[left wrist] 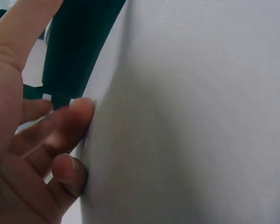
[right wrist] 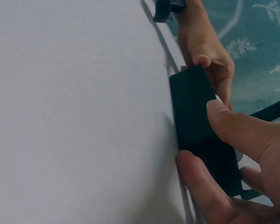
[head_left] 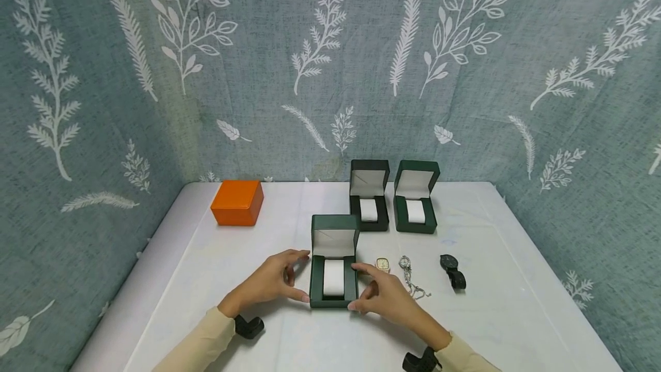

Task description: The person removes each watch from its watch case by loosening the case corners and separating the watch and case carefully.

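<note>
A dark green watch box (head_left: 319, 296) stands on the table with its lid raised, a white cushion (head_left: 333, 278) inside. My right hand (head_left: 379, 296) grips its front right corner; the right wrist view shows thumb and a finger on the green wall (right wrist: 193, 105). Beside its left side is my left hand (head_left: 271, 277), thumb tip at the front left corner, fingers loosely bent. In the left wrist view, these fingers (left wrist: 67, 126) are close to the table and the green box (left wrist: 79, 46). A square-faced watch (head_left: 383, 264) lies just past my right hand.
Two more open watch boxes, one black (head_left: 383, 220) and one green (head_left: 430, 220), stand at the back. An orange box (head_left: 234, 208) sits at the back left. Right of my right hand lie a silver bracelet watch (head_left: 405, 268) and a black watch (head_left: 453, 271). Patterned cloth (head_left: 330, 73) hangs behind.
</note>
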`<state>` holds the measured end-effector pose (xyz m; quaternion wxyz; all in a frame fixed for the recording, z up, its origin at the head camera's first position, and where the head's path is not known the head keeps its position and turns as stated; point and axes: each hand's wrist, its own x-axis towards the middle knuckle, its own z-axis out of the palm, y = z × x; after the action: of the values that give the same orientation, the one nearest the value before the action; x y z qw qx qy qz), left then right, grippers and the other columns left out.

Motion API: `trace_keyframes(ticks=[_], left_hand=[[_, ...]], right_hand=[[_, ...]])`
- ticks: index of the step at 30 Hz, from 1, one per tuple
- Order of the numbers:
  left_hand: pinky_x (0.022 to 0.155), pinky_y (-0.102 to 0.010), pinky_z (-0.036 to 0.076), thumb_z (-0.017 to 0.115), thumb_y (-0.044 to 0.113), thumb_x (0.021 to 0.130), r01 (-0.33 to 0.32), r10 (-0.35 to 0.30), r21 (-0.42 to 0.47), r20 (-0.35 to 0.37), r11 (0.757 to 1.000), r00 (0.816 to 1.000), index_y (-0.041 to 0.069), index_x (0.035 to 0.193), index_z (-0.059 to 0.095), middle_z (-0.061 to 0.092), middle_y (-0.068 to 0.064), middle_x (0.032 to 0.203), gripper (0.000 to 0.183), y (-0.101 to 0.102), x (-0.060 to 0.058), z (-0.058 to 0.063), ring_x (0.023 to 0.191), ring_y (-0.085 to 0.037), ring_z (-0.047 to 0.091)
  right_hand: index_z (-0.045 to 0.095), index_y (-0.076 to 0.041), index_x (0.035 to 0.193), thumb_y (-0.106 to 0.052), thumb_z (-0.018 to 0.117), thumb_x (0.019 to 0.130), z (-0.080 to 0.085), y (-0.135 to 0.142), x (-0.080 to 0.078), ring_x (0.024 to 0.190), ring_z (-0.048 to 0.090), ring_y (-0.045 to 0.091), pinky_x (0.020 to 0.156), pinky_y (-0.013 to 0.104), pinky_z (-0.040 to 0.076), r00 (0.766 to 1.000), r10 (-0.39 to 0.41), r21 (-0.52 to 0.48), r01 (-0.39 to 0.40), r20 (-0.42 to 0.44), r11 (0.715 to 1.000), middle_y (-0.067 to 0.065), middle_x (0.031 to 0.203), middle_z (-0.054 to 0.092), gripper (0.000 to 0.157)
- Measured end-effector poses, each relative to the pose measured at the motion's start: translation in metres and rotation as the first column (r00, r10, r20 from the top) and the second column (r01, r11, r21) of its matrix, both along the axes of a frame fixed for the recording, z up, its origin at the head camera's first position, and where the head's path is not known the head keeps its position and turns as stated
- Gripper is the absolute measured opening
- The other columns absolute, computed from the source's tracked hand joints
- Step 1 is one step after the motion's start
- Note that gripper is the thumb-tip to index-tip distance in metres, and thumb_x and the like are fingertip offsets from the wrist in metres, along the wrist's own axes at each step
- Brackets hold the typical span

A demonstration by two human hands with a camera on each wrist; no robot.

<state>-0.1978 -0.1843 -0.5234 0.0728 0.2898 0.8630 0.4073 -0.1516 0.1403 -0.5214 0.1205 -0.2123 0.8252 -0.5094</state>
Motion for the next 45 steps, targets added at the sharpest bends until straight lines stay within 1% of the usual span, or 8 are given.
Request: trace_keyframes(ticks=[5, 10, 13, 16, 21, 31, 41, 45], left_hand=[[0.066, -0.026, 0.051, 0.095, 0.047, 0.069, 0.064, -0.064, -0.037, -0.023, 0.997, 0.998, -0.001, 0.152, 0.046, 0.061, -0.003, 0.127, 0.108, 0.005, -0.002, 0.002, 0.073, -0.012, 0.059], [0.065, -0.026, 0.051, 0.096, 0.049, 0.066, 0.058, -0.058, -0.05, -0.007, 0.997, 0.998, -0.002, 0.151, 0.046, 0.06, 0.0, 0.118, 0.112, 0.006, -0.002, 0.002, 0.073, -0.012, 0.059], [0.065, -0.027, 0.051, 0.098, 0.047, 0.064, 0.044, -0.044, -0.04, -0.006, 0.998, 0.999, -0.001, 0.15, 0.047, 0.06, 0.0, 0.117, 0.111, 0.003, -0.002, 0.004, 0.073, -0.013, 0.06], [0.067, -0.027, 0.051, 0.098, 0.047, 0.063, 0.02, -0.02, -0.019, -0.016, 1.0, 1.0, 0.003, 0.149, 0.05, 0.059, 0.001, 0.122, 0.108, 0.0, -0.003, 0.009, 0.077, -0.014, 0.061], [0.066, -0.027, 0.05, 0.098, 0.05, 0.063, -0.02, 0.02, 0.005, -0.034, 1.0, 0.999, 0.007, 0.149, 0.051, 0.059, 0.002, 0.125, 0.107, -0.007, -0.01, 0.018, 0.082, -0.014, 0.061], [0.073, -0.03, 0.053, 0.096, 0.046, 0.068, -0.046, 0.046, 0.005, -0.03, 0.999, 0.998, 0.0, 0.155, 0.042, 0.061, -0.004, 0.126, 0.112, -0.025, -0.044, 0.033, 0.086, -0.021, 0.062], [0.091, -0.038, 0.053, 0.092, 0.034, 0.078, -0.057, 0.049, 0.04, 0.175, 0.998, 0.983, 0.003, 0.161, 0.028, 0.046, -0.014, 0.15, 0.11, -0.035, -0.092, 0.038, 0.106, -0.024, 0.061], [0.09, -0.038, 0.053, 0.092, 0.029, 0.079, -0.074, 0.06, 0.041, 0.259, 0.996, 0.964, 0.004, 0.162, 0.025, 0.05, -0.016, 0.143, 0.11, -0.04, -0.106, 0.037, 0.107, -0.027, 0.06]], right_hand=[[0.049, -0.02, 0.152, -0.036, 0.089, 0.082, -0.003, -0.002, 0.0, 0.064, 0.066, 0.011, 0.058, 0.029, 0.051, 0.998, -0.006, 0.067, 0.01, -0.057, 0.998, -0.009, 0.077, 0.072, 0.083], [0.046, -0.016, 0.155, -0.034, 0.091, 0.079, -0.003, -0.007, 0.0, 0.068, 0.067, 0.011, 0.064, 0.027, 0.052, 0.997, -0.029, 0.055, 0.033, -0.066, 0.998, -0.004, 0.08, 0.073, 0.09], [0.037, -0.008, 0.159, -0.029, 0.092, 0.078, -0.001, -0.012, -0.002, 0.073, 0.069, 0.013, 0.07, 0.026, 0.053, 0.998, -0.045, -0.013, 0.045, -0.034, 0.999, 0.012, 0.114, 0.075, 0.1], [0.032, -0.006, 0.161, -0.029, 0.093, 0.077, 0.003, -0.016, -0.006, 0.075, 0.07, 0.014, 0.077, 0.026, 0.054, 0.998, -0.06, -0.043, 0.059, -0.016, 0.997, 0.015, 0.127, 0.069, 0.107], [0.036, -0.018, 0.161, -0.037, 0.093, 0.076, 0.013, -0.021, -0.019, 0.073, 0.071, 0.014, 0.094, 0.041, 0.049, 0.997, -0.062, -0.022, 0.061, -0.038, 0.998, -0.004, 0.095, 0.074, 0.104], [0.032, -0.028, 0.163, -0.042, 0.089, 0.081, 0.031, -0.033, -0.061, 0.083, 0.07, 0.017, 0.076, 0.037, 0.047, 0.999, -0.019, 0.004, 0.019, -0.036, 1.0, -0.002, 0.082, 0.074, 0.1], [0.028, -0.026, 0.164, -0.041, 0.088, 0.083, 0.023, -0.048, -0.121, 0.083, 0.074, 0.025, 0.089, 0.041, 0.053, 0.998, 0.026, -0.027, -0.025, 0.055, 0.999, 0.009, 0.087, 0.077, 0.102], [0.027, -0.022, 0.164, -0.04, 0.087, 0.084, 0.026, -0.057, -0.134, 0.081, 0.074, 0.027, 0.087, 0.042, 0.053, 0.997, 0.022, -0.004, -0.022, 0.076, 1.0, 0.013, 0.084, 0.076, 0.102]])
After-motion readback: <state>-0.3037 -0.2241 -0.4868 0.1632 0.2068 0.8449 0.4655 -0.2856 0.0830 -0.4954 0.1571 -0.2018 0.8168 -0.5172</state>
